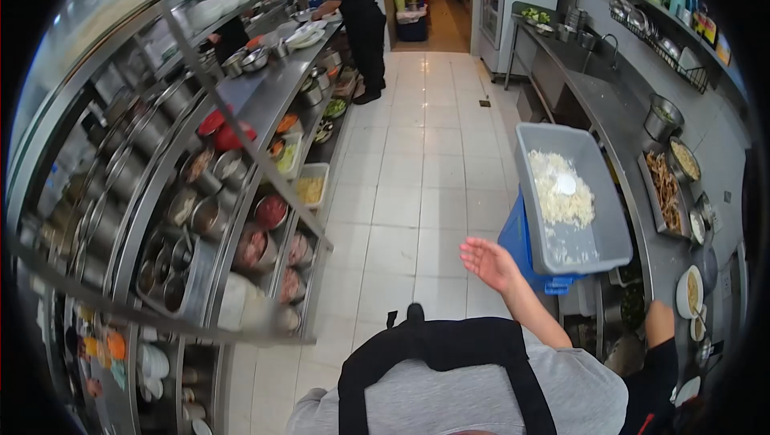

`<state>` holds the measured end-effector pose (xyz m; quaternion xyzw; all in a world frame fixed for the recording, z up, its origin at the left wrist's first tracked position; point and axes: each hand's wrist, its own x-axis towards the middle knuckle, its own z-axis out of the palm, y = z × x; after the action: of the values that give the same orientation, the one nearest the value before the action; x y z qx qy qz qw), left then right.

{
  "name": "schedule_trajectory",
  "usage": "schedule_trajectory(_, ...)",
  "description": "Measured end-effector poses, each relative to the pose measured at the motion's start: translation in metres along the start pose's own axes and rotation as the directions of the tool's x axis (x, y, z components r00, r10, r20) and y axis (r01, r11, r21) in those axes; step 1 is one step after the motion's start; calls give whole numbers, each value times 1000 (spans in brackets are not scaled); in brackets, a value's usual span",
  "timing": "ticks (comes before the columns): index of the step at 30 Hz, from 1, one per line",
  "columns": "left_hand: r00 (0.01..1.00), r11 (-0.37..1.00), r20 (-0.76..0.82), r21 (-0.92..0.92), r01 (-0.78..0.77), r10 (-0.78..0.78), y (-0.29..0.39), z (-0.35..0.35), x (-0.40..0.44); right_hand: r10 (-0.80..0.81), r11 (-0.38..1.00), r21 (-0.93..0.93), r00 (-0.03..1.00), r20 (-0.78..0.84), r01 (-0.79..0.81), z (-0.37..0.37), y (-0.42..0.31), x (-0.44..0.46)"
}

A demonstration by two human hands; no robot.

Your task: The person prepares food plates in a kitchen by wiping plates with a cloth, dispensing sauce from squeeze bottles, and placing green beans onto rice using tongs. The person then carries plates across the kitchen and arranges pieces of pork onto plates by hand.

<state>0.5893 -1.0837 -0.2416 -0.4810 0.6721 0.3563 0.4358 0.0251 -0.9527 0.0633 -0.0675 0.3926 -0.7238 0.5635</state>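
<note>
My right hand [491,265] reaches out over the floor with its fingers stretched and nothing in them. It is nearest to a large grey plastic tub [591,260], just to its right and apart from it. White chopped food [563,209] lies in the tub, with a small white bowl or scoop [565,184] resting on top. The tub sits on a blue container [520,230]. My left hand is out of view.
At right, a steel counter [634,182] bears a tray of browned food [664,190] and several bowls. Steel shelves [233,218] with pots and food containers line the left. A co-worker [358,18] stands at the far left counter; another person's arm [660,324] is close on my right.
</note>
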Motion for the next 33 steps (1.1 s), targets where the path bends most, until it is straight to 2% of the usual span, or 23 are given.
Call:
schedule_trajectory(1,1000,1000,3,4,-6,6,10,-29,14,21,999,34,997,-71,-18,-11,-6,17)
schedule_trajectory(5,973,970,-132,178,-164,189,99,-178,79,82,994,79,993,-85,-75,-16,-30,77)
schedule_trajectory(6,931,945,-234,238,-225,281,140,-228,103,70,997,43,991,-115,-65,-13,-37,94)
schedule_trajectory(7,839,938,-420,176,-298,346,180,-278,119,52,999,5,989,-142,-52,-10,-45,114)
schedule_trajectory(8,787,931,-511,85,-354,346,218,-327,148,12,1000,-22,995,-100,-14,-9,-52,137)
schedule_trajectory(9,694,883,-586,82,-463,418,260,-380,125,14,1000,-4,995,-94,-15,-7,-59,163)
schedule_trajectory(10,659,850,-604,59,-524,448,310,-431,108,1,998,-68,997,-83,-7,-6,-67,189)
schedule_trajectory(11,566,764,-652,30,-645,504,350,-471,109,-9,991,-135,997,-72,-1,-5,-75,216)
schedule_trajectory(12,440,695,-700,113,-710,563,388,-507,98,27,986,-163,999,-39,-33,0,-87,242)
schedule_trajectory(14,376,538,-729,-12,-843,572,448,-560,84,61,975,-215,998,-11,-62,2,-108,299)
schedule_trajectory(17,310,433,-722,-16,-901,618,488,-601,78,101,948,-306,994,42,-83,5,-148,380)
schedule_trajectory(19,492,645,-648,-2,-764,581,479,-617,121,132,942,-317,989,60,-106,11,-179,434)
schedule_trajectory(20,561,698,-647,-62,-713,516,466,-618,142,145,936,-333,986,81,-110,16,-195,460)
schedule_trajectory(22,775,895,-533,-71,-440,339,423,-616,194,184,907,-400,978,97,-131,25,-223,515)
schedule_trajectory(23,700,887,-595,47,-460,394,382,-597,240,213,877,-456,973,88,-151,30,-233,539)
schedule_trajectory(24,878,939,-474,-268,-214,65,385,-599,179,238,848,-507,966,98,-157,38,-245,561)
schedule_trajectory(25,921,992,-371,-5,-128,117,372,-600,216,252,836,-522,963,96,-167,47,-256,583)
schedule_trajectory(26,886,934,-421,-354,39,-196,340,-569,241,287,790,-592,949,132,-157,57,-267,605)
schedule_trajectory(28,897,992,-425,31,-125,126,331,-574,236,361,708,-692,914,183,-141,69,-281,655)
schedule_trajectory(29,868,947,-401,245,-207,293,323,-573,239,379,692,-707,908,179,-149,74,-285,681)
schedule_trajectory(30,953,993,-296,-79,-88,61,322,-566,238,411,704,-693,885,217,-157,80,-287,707)
schedule_trajectory(31,972,968,-229,-251,-6,-54,327,-568,240,441,718,-676,860,255,-168,85,-289,733)
schedule_trajectory(33,981,933,-179,-359,12,-81,340,-587,253,457,722,-673,842,287,-163,100,-292,783)
